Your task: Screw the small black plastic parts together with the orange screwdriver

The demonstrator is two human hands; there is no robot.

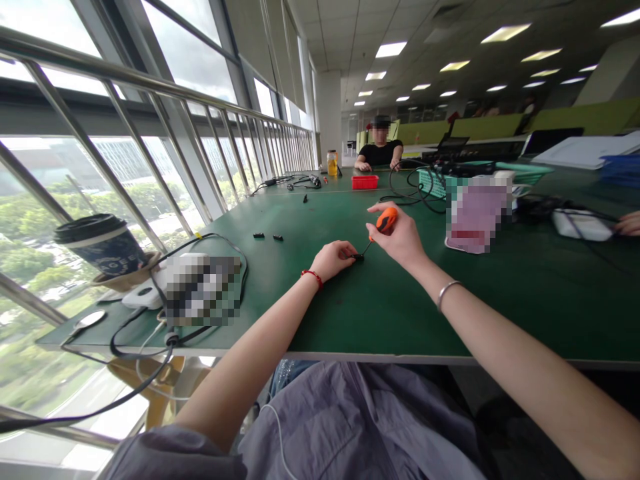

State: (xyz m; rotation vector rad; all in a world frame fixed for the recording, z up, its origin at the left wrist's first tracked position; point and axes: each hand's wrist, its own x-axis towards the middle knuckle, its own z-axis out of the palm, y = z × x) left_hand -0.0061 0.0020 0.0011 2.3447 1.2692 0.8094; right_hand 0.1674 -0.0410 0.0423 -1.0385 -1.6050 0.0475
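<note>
My right hand [400, 240] is closed around the orange and black handle of a screwdriver [387, 220]. Its thin shaft slants down to the left, and the tip meets a small black part [358, 257] on the green table. The fingers of my left hand [334, 260] pinch that part and keep it against the tabletop. What exactly the part is, I cannot make out. Two similar small black pieces [259, 235] lie to the left of my hands, and another dark piece [305, 199] is farther back.
A paper cup [103, 250], power strip and cables crowd the left edge by the railing. A phone [475, 213], a green basket [433, 183] and black cables are at right. A red tray [365, 183] and a jar [332, 164] stand farther back, near a seated person [381, 153].
</note>
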